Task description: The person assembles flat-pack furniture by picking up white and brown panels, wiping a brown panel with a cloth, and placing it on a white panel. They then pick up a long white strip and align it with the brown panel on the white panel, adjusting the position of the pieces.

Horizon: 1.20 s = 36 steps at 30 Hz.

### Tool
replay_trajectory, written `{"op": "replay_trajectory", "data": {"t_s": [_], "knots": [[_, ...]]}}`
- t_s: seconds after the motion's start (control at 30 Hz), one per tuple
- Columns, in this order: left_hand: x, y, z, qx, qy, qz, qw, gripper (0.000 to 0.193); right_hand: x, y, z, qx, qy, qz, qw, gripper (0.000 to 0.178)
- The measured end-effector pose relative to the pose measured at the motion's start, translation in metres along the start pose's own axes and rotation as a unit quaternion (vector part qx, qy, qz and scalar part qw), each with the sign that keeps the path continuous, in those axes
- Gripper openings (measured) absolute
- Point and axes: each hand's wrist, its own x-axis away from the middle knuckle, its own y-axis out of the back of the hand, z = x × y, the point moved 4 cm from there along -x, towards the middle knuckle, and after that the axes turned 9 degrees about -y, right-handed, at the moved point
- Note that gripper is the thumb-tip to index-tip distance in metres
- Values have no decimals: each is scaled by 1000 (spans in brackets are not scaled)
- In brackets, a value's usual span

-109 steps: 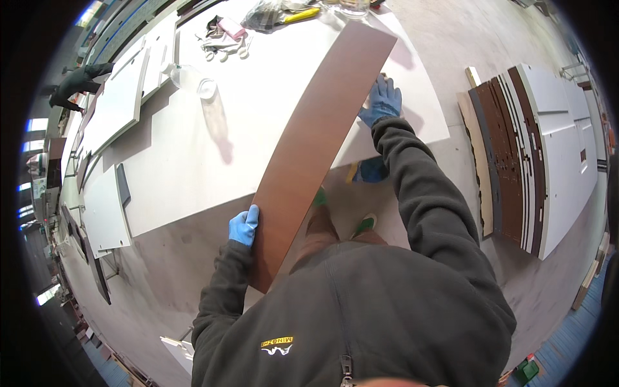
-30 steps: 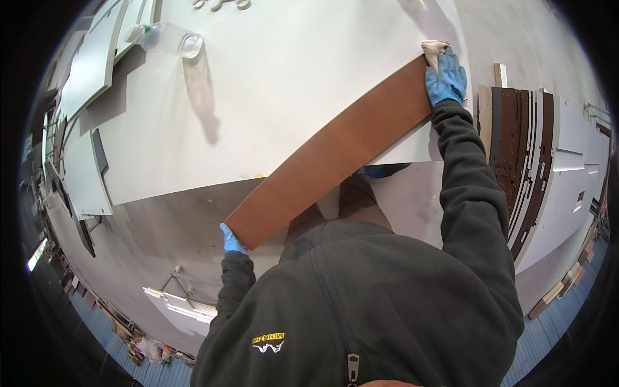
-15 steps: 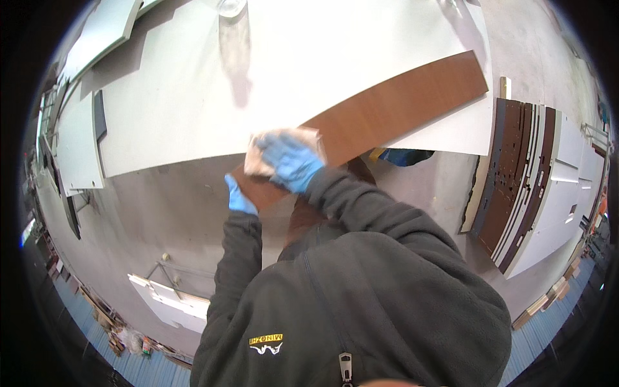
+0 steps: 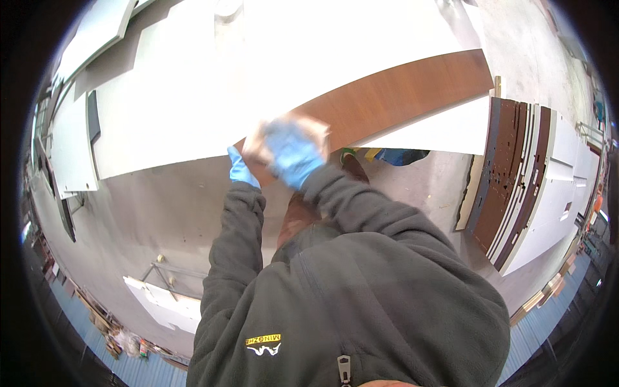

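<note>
A long brown wood-look board [image 4: 393, 97] lies slanted across the white tabletop [image 4: 167, 122], its near left end jutting past the table's front edge. My left hand [image 4: 243, 170], in a blue glove, grips that near end from the side, thumb up along the edge. My right hand [image 4: 291, 155], also gloved in blue, presses a folded pinkish cloth [image 4: 316, 132] flat on the board close by. Motion smears the right hand and the cloth, and the cloth's middle is hidden beneath the fingers.
A clear round object [image 4: 227, 9] stands at the table's far side, partly lost in glare. To the right, brown and white panels [image 4: 516, 174] stand stacked. White panels [image 4: 72, 145] lean at the left. A blue and yellow item [image 4: 401, 156] sits under the table's front edge.
The board's near end and my left hand have shifted slightly away from me, so less of it overhangs. My right hand and the cloth have moved a little up and right along the board.
</note>
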Motion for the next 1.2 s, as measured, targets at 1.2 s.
{"op": "replay_trajectory", "data": {"t_s": [1.2], "knots": [[8, 3, 0, -113, -120, -109, 980, 85, 7, 79, -311, -204, -211, -145, 945, 53]]}}
